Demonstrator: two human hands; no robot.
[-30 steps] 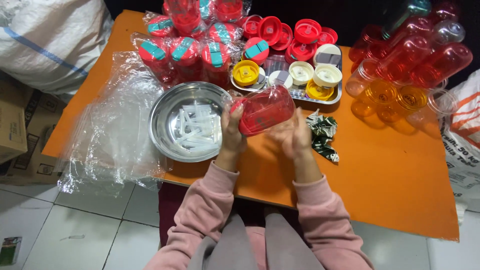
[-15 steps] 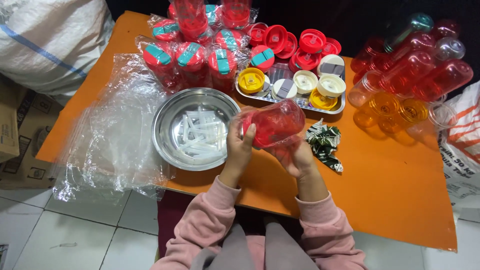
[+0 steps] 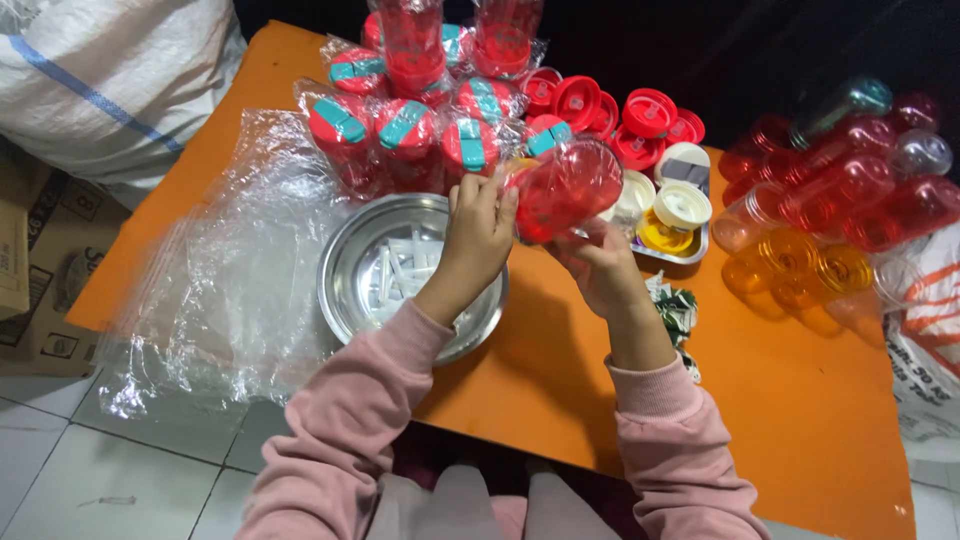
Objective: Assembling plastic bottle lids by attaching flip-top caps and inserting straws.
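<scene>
Both hands hold a clear red plastic bottle (image 3: pixel 568 188) lying on its side above the orange table (image 3: pixel 800 400). My left hand (image 3: pixel 478 235) grips its left end, fingers on the wrapped mouth. My right hand (image 3: pixel 598 268) supports it from below. Just under my left hand sits a round steel bowl (image 3: pixel 360 270) with small white strips inside.
Wrapped red bottles with teal tape (image 3: pixel 400 125) stand at the back. Red caps (image 3: pixel 640 110), a small tray of white and yellow lids (image 3: pixel 670 215), loose red and orange bottles (image 3: pixel 830 200), clear plastic sheeting (image 3: pixel 220 290), dark folded papers (image 3: pixel 682 310), a white sack (image 3: pixel 110 70).
The bottle and both hands have moved up and away from me, from over the table's middle to above the bowl's far rim. The camera has come closer.
</scene>
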